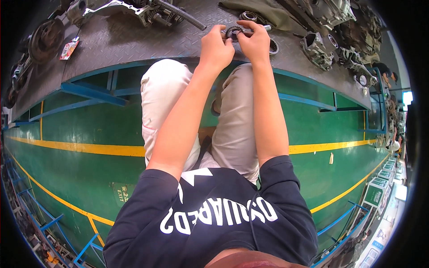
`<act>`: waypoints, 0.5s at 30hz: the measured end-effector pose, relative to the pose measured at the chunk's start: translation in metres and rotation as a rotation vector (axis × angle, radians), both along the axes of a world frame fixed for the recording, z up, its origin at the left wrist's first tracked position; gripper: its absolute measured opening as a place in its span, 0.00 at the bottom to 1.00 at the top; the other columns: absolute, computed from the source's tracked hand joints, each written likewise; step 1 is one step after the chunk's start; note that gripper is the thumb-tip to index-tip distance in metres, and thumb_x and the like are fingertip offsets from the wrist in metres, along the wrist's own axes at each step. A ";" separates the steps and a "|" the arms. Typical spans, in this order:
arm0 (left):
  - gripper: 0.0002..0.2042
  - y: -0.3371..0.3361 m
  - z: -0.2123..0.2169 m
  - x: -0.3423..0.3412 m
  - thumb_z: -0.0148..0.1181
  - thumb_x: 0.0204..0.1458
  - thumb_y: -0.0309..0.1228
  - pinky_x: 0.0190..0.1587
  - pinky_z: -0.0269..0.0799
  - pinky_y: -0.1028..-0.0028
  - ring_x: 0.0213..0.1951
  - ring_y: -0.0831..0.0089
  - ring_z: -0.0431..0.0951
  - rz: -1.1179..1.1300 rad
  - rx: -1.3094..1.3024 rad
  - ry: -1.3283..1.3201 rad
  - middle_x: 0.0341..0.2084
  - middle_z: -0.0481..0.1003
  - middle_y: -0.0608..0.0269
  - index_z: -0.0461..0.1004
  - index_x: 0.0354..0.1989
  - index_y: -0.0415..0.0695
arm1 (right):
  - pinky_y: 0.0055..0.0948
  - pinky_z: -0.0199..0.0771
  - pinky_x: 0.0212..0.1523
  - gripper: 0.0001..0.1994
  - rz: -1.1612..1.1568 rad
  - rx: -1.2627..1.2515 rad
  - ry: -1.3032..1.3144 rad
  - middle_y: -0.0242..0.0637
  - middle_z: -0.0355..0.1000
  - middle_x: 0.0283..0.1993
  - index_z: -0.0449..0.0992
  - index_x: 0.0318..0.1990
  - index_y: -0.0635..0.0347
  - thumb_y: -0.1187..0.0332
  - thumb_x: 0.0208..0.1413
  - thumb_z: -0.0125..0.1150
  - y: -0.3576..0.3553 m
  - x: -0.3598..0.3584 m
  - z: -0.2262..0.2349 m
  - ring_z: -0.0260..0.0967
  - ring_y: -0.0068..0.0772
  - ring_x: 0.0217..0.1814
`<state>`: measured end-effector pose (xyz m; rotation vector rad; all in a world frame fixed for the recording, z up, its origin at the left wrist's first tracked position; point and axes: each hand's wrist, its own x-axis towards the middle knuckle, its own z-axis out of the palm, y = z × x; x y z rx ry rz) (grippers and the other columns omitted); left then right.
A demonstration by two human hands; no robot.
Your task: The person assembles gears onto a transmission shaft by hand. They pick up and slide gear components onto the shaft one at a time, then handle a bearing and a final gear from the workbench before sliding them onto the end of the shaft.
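I have a dark, toothed metal ring (233,32) pinched between my two hands, just over the near half of the counter (129,44), whose top is dark metal with a raised diamond tread; whether the ring rests on it or is raised a little, I cannot tell. The fingers of my left hand (217,48) are bent in close on its left side, thumb near, forefinger far. My right hand (256,43) has its thumb and forefinger parted only by about the ring's breadth, set on its right side; the exact contact is too small to make out. Just right of my right hand lies a grey steel ring (273,47). Beyond my hands sits a round metal bearing (248,16), near a crumpled olive-green cloth (275,15). Far to the left, a long ridged steel shaft (183,14) slants toward me, beside a silvery cast housing with a pale wavy edge (117,5). Farther left are a small red-and-white packet (69,48) and a large round brown metal drum (46,41). To the right stands an open grey cast-metal housing (318,51). Under everything spreads a glossy green floor (111,167).
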<state>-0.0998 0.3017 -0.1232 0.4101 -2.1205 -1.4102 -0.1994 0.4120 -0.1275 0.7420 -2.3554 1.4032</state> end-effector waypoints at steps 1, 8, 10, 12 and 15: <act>0.21 0.002 0.003 0.001 0.66 0.60 0.26 0.59 0.81 0.62 0.50 0.52 0.88 -0.004 0.000 0.000 0.48 0.86 0.42 0.76 0.62 0.34 | 0.34 0.85 0.50 0.15 0.043 -0.094 -0.084 0.43 0.83 0.48 0.88 0.49 0.57 0.73 0.52 0.73 0.001 -0.002 -0.002 0.86 0.39 0.46; 0.30 0.003 -0.013 -0.008 0.62 0.60 0.24 0.64 0.76 0.65 0.61 0.56 0.81 0.035 0.390 0.135 0.61 0.76 0.38 0.63 0.70 0.27 | 0.31 0.86 0.51 0.11 0.281 -0.309 -0.028 0.40 0.84 0.46 0.89 0.45 0.61 0.75 0.53 0.73 -0.015 -0.001 0.006 0.86 0.35 0.46; 0.35 0.010 -0.022 -0.009 0.60 0.59 0.25 0.72 0.66 0.63 0.72 0.50 0.68 0.072 0.499 0.256 0.69 0.61 0.33 0.56 0.72 0.20 | 0.30 0.86 0.54 0.12 0.367 -0.029 0.041 0.39 0.82 0.51 0.88 0.46 0.65 0.78 0.54 0.74 -0.016 0.005 0.007 0.84 0.33 0.49; 0.37 0.037 -0.019 0.007 0.59 0.59 0.24 0.77 0.57 0.61 0.76 0.48 0.58 0.101 0.576 0.233 0.74 0.53 0.33 0.53 0.75 0.22 | 0.33 0.84 0.58 0.13 0.390 0.104 -0.007 0.40 0.83 0.52 0.89 0.46 0.63 0.77 0.51 0.72 -0.009 0.006 0.004 0.84 0.38 0.53; 0.39 0.056 -0.011 0.034 0.59 0.57 0.20 0.74 0.61 0.64 0.74 0.54 0.62 -0.029 0.819 0.281 0.73 0.58 0.42 0.50 0.78 0.27 | 0.33 0.81 0.61 0.14 0.445 0.224 -0.005 0.40 0.83 0.55 0.89 0.46 0.62 0.76 0.51 0.71 -0.008 0.008 0.004 0.82 0.41 0.57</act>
